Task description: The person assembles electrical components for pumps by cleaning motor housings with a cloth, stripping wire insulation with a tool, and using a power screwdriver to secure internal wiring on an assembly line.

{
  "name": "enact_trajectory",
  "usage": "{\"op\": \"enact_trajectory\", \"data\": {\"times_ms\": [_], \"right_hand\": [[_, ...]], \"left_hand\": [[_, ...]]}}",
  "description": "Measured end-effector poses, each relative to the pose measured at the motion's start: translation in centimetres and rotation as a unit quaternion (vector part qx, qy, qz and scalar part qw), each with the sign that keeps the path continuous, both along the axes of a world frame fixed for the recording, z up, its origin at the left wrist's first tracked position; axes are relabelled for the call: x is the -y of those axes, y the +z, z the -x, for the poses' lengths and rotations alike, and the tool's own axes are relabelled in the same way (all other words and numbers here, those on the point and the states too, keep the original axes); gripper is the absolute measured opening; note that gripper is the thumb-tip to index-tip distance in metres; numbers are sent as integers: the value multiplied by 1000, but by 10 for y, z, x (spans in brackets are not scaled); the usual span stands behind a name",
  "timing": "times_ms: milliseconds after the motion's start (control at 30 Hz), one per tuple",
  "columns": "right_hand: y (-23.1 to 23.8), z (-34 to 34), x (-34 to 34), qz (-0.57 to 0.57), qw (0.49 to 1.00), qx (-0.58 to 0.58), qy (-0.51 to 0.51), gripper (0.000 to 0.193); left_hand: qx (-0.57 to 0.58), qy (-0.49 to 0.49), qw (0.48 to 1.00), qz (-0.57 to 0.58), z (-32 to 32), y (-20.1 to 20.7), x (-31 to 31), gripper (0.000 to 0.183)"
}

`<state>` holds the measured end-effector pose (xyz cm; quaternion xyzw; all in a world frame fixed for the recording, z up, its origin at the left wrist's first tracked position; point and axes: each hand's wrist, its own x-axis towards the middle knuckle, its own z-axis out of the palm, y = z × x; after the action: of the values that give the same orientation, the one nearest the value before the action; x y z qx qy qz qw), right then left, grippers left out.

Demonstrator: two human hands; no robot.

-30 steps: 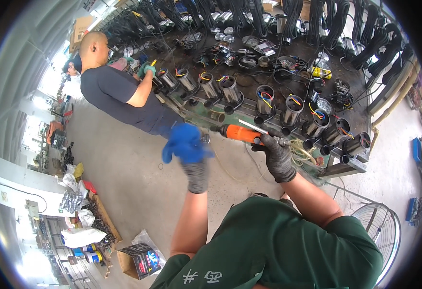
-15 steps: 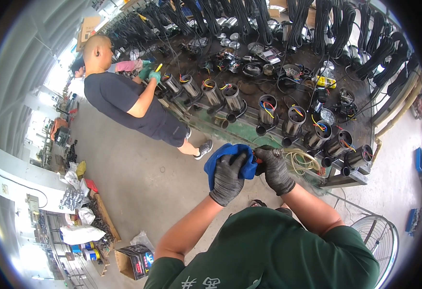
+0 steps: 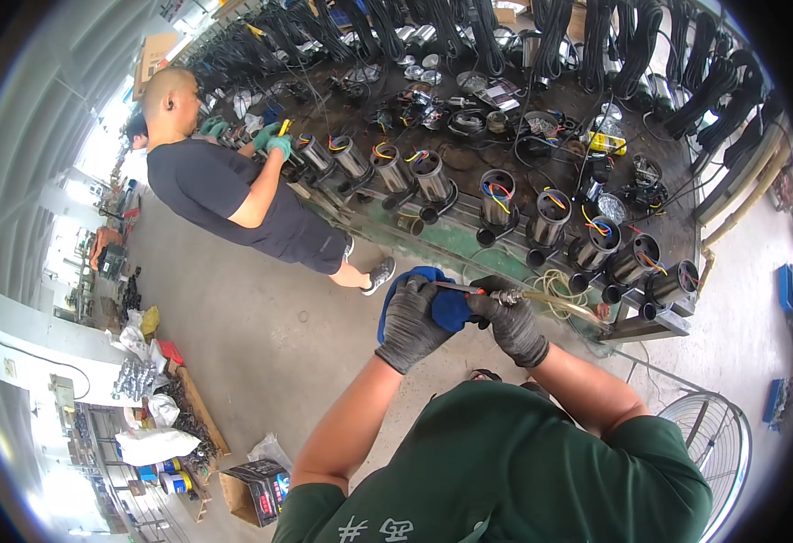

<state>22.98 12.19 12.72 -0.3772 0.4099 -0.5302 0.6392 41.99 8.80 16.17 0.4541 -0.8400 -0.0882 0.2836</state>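
- Left hand [image 3: 412, 324], gloved, fingers curled around a blue cloth [image 3: 446, 303].
- Right hand [image 3: 514, 328] clamped on a brass-tipped tool [image 3: 523, 297] touching that cloth.
- Beyond the cloth: green workbench [image 3: 433, 237] with motor housings [image 3: 496, 197]; a co-worker [image 3: 234, 195] stands at it.

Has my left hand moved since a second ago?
Yes. The left hand has come up from the bare floor toward the green workbench edge, joining the right hand around the blue cloth.

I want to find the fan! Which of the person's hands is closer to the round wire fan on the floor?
Right. The right hand, gripping the tool, is on the side of the wire fan. The left hand, holding the blue cloth, is farther away.
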Motion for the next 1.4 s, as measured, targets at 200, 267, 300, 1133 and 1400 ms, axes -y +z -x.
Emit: {"op": "enact_trajectory", "data": {"times_ms": [200,267,300,1133,1400], "right_hand": [[0,6,-1,-7,1000,9,6,44],[5,1,-2,-21,999,27,-4,41],[8,-1,-2,-23,999,36,-13,38],[-12,30,17,-127,963,189,-145,30],[-55,101,58,-124,895,307,-298,22]], "left_hand": [[31,-62,993,-94,-36,-20,1,56],[45,-33,992,-111,-47,-34,-3,59],[24,-61,997,-48,-53,-39,-1,60],[-496,41,850,-176,-37,-37,52,11],[-523,259,787,-197,-62,-118,210,15]]}}
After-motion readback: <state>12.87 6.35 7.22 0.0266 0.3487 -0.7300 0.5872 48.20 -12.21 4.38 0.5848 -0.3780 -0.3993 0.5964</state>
